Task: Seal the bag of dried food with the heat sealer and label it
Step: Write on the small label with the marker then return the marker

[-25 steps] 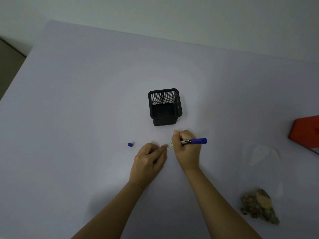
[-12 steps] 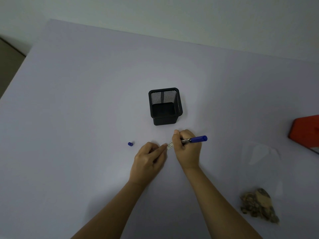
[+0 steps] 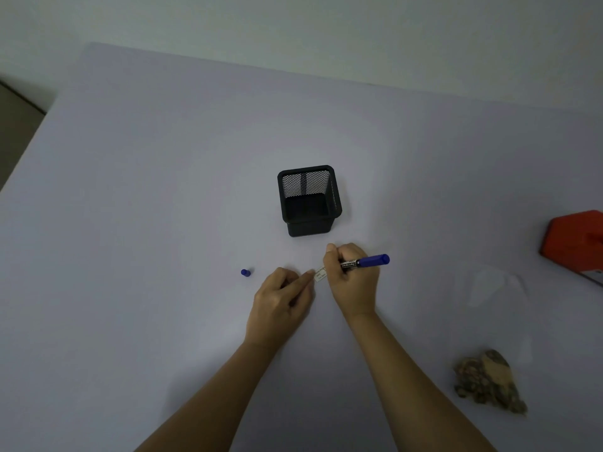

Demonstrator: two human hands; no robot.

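- The right hand [image 3: 354,282], just below the centre of the frame, has its fingers wrapped tight around a blue-capped marker pen with a black-and-white barrel [image 3: 365,262]; the pen's blue end points toward the right of the frame.
- The left hand [image 3: 282,305] lies just beside it, fingers curled together, the fingertips pressing the edge of a small white paper label [image 3: 320,274] flat on the pale lavender counter [image 3: 146,190].
- The label sits between the two hands; the pen's tip is hidden by the right hand.
- A small loose blue pen cap [image 3: 245,272] lies on the counter left of the left hand, apart from it.
- A square black wire-mesh pen holder [image 3: 308,200] stands upright above the hands.
- The clear plastic bag holding brown dried food [image 3: 487,381] lies at the lower right, well apart from both hands.
- A red-orange box-shaped device [image 3: 576,243] is cut off at the right edge.
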